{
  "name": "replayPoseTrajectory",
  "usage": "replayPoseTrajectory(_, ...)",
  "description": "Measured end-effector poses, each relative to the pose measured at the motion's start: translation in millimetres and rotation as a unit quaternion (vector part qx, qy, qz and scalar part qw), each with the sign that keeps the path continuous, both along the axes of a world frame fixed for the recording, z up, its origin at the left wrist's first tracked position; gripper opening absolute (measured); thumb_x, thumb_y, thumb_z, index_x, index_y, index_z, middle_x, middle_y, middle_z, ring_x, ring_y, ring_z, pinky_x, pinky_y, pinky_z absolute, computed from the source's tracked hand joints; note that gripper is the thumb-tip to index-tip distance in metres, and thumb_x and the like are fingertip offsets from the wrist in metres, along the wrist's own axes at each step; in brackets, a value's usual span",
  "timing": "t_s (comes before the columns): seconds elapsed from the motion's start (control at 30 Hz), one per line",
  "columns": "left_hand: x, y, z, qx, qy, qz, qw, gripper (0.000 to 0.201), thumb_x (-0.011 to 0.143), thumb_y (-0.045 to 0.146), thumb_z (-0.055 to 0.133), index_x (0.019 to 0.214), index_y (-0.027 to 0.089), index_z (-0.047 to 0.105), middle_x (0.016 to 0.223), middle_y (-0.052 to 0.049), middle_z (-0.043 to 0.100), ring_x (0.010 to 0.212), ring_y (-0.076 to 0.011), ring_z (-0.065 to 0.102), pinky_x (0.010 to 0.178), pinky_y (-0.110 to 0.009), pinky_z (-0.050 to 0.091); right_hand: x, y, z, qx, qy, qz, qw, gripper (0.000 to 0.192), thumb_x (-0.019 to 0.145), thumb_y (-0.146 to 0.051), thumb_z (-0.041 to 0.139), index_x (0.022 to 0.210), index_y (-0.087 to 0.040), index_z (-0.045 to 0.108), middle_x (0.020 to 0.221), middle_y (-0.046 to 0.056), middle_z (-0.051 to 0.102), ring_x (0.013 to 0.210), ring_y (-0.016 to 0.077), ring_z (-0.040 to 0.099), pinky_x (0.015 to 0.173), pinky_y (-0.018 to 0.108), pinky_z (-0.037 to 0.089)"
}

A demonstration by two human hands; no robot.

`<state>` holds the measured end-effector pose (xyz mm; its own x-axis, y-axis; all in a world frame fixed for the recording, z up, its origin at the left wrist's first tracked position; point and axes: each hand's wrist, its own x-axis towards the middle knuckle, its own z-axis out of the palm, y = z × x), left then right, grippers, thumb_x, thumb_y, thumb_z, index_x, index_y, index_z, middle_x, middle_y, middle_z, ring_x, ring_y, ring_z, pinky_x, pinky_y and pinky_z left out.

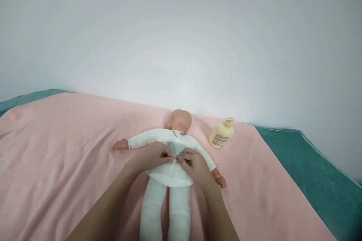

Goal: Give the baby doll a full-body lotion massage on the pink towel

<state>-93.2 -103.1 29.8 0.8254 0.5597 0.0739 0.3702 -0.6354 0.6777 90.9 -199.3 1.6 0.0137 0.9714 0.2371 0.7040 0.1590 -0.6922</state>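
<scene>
The doll (169, 173) lies stretched out on the pink cloth (70, 150), in the middle of the view and directly before the person. Its long axis runs from near to far, canted slightly to the right at the far end. The bald head (179, 119) points away, towards the pale wall (181, 41); the legs (154, 207) point back at the person, side by side and slightly apart, and run out of view at the bottom. The doll appears to lie face down. Its arms are spread: one reaches out to the left, nearly level, and the other slants to the right and towards the person.

The left hand (155, 154) is nearly closed, fingers curled, with thumb and forefinger pinching the white fabric (175, 160) at the doll's waist. The right hand (196, 163) pinches the same fabric from the other side, its fingers bent in as well; the two sets of fingertips are just beside each other. Beyond them, between the hands, a grey patch (174, 147) shows on the doll's body, and a thin dark cord (175, 134) lies near its neck.

To the right of the doll, near its head, a pale yellow bottle (221, 134) stands with its spout pointing right. Its side carries several lines of dark print, too small to read. Green cloth (316, 165) shows past the pink on both sides.
</scene>
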Motion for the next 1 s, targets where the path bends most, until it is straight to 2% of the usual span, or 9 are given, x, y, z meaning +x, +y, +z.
replayPoseTrajectory(0.17,5.5,2.1,-6.0,0.005,0.003,0.015,1.0,0.035,0.086,0.041,0.05,0.061,0.019,0.062,0.06,-0.001,0.06,0.056,-0.0159,0.048,0.056,-0.029,0.035,-2.2,2.5,-1.3,0.019,-0.018,-0.004,1.0,0.032,0.09,-0.023,0.048,0.059,-0.019,0.057,0.07,0.001,0.053,0.062,0.0132,0.05,0.055,0.026,0.035)
replayPoseTrajectory(0.27,9.1,3.1,-8.0,0.012,-0.072,0.062,0.995,0.043,0.092,0.046,0.038,0.066,0.019,0.06,0.064,-0.001,0.058,0.063,-0.0173,0.051,0.061,-0.03,0.04,-2.2,4.1,-2.8,0.068,-0.015,-0.033,0.997,0.031,0.092,-0.027,0.046,0.064,-0.02,0.057,0.072,0.002,0.055,0.067,0.0157,0.052,0.061,0.029,0.04)
replayPoseTrajectory(0.33,11.8,3.8,-10.6,0.035,-0.136,0.087,0.986,0.045,0.096,0.044,0.031,0.072,0.019,0.06,0.073,-0.003,0.063,0.075,-0.0194,0.055,0.072,-0.032,0.044,-2.2,5.2,-4.9,0.117,-0.01,-0.056,0.991,0.027,0.093,-0.028,0.045,0.073,-0.021,0.061,0.08,0.004,0.059,0.079,0.0188,0.055,0.073,0.032,0.045)
replayPoseTrajectory(0.4,15.1,4.8,-14.8,0.073,-0.171,0.087,0.979,0.042,0.097,0.04,0.029,0.079,0.018,0.06,0.086,-0.006,0.066,0.087,-0.0211,0.057,0.083,-0.035,0.044,-2.0,6.6,-7.9,0.157,-0.013,-0.073,0.985,0.021,0.094,-0.029,0.045,0.089,-0.021,0.064,0.095,0.007,0.062,0.094,0.0219,0.055,0.086,0.037,0.045)
replayPoseTrajectory(0.5,20.1,6.7,-23.2,0.122,-0.161,0.066,0.977,0.035,0.098,0.035,0.032,0.09,0.018,0.061,0.097,-0.008,0.067,0.096,-0.0223,0.057,0.092,-0.039,0.042,-1.0,9.8,-13.4,0.172,-0.025,-0.073,0.982,0.027,0.094,-0.032,0.049,0.116,-0.022,0.06,0.118,0.009,0.058,0.113,0.0246,0.049,0.098,0.042,0.041)
replayPoseTrajectory(0.57,22.7,8.0,-28.2,0.131,-0.141,0.063,0.979,0.032,0.097,0.034,0.034,0.093,0.018,0.061,0.098,-0.007,0.067,0.096,-0.0224,0.058,0.092,-0.04,0.041,0.1,13.0,-16.7,0.157,-0.033,-0.06,0.985,0.032,0.094,-0.036,0.049,0.122,-0.023,0.057,0.123,0.01,0.056,0.117,0.0249,0.048,0.101,0.043,0.04)
replayPoseTrajectory(0.8,26.5,11.7,-36.2,0.118,-0.11,0.071,0.984,0.03,0.096,0.034,0.037,0.092,0.018,0.061,0.094,-0.007,0.068,0.092,-0.0224,0.06,0.089,-0.04,0.043,1.3,23.6,-18.9,0.098,-0.058,-0.043,0.993,0.026,0.096,-0.035,0.047,0.106,-0.018,0.065,0.11,0.01,0.063,0.108,0.0246,0.052,0.098,0.042,0.041)
replayPoseTrajectory(1.0,23.8,14.5,-37.2,0.134,-0.155,0.081,0.976,0.031,0.097,0.032,0.035,0.094,0.018,0.062,0.1,-0.008,0.068,0.097,-0.0223,0.06,0.092,-0.038,0.043,-5.6,21.5,-13.4,0.116,-0.084,-0.078,0.987,0.027,0.097,-0.031,0.044,0.109,-0.019,0.065,0.11,0.009,0.063,0.105,0.0237,0.053,0.096,0.041,0.041)
